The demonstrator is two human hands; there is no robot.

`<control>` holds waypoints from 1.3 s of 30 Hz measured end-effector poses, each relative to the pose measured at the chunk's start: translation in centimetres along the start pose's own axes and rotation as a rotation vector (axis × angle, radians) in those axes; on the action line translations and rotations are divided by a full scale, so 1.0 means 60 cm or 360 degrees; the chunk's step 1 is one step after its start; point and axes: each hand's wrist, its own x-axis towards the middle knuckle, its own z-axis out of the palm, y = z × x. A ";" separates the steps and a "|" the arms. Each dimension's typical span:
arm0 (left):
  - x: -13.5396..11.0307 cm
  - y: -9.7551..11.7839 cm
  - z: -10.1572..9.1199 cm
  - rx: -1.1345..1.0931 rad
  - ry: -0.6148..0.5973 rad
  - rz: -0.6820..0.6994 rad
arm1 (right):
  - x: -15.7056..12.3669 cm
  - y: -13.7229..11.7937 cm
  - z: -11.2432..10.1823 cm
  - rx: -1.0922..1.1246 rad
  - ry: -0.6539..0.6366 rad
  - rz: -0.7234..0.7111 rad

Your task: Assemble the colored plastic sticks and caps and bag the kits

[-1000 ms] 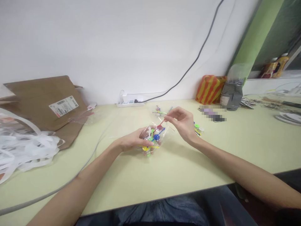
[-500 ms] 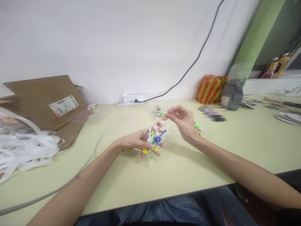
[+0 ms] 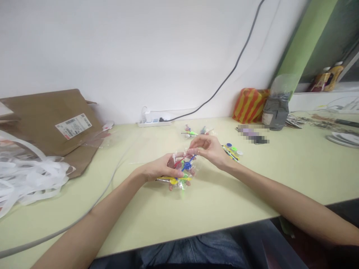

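The left hand (image 3: 161,170) is closed around a clear bag (image 3: 182,170) of bright toy bits, while the right hand (image 3: 209,149) pinches its top.

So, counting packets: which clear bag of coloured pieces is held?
The nearer bag, between left hand and right hand; the other bag lies untouched farther back.

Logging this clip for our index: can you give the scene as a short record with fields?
Left hand: holds clear bag
Right hand: fingers pinched at the bag's top
Bag contents: coloured picks
Surface: pale green table
Nearby: loose coloured pieces, power strip
Far left: cardboard, white straps
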 end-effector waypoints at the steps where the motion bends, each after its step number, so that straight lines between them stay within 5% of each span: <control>1: 0.000 -0.001 0.000 0.0006 0.0018 0.0012 | -0.001 -0.001 0.001 -0.0020 -0.0021 -0.0007; 8: 0.008 0.002 -0.005 -0.0165 0.0488 0.0377 | 0.005 -0.002 -0.003 -0.0200 0.0477 -0.0229; 11: 0.014 0.003 -0.008 -0.0315 0.0646 0.0547 | 0.007 0.017 -0.011 -0.0210 0.0317 -0.0023; 15: 0.019 0.001 -0.009 -0.0422 0.0779 0.0541 | 0.001 0.046 -0.015 -0.0320 -0.0201 0.0294; 19: 0.019 0.003 -0.006 -0.0409 0.0842 0.0494 | -0.002 0.057 -0.009 -0.0249 -0.0432 0.0331; 31: 0.019 -0.022 -0.025 -0.0163 0.0908 0.0418 | 0.000 0.046 -0.004 -0.0139 -0.0256 0.0222; 39: 0.019 -0.019 -0.026 -0.0025 0.1042 0.0357 | 0.013 0.055 -0.045 -0.0613 -0.0222 0.0005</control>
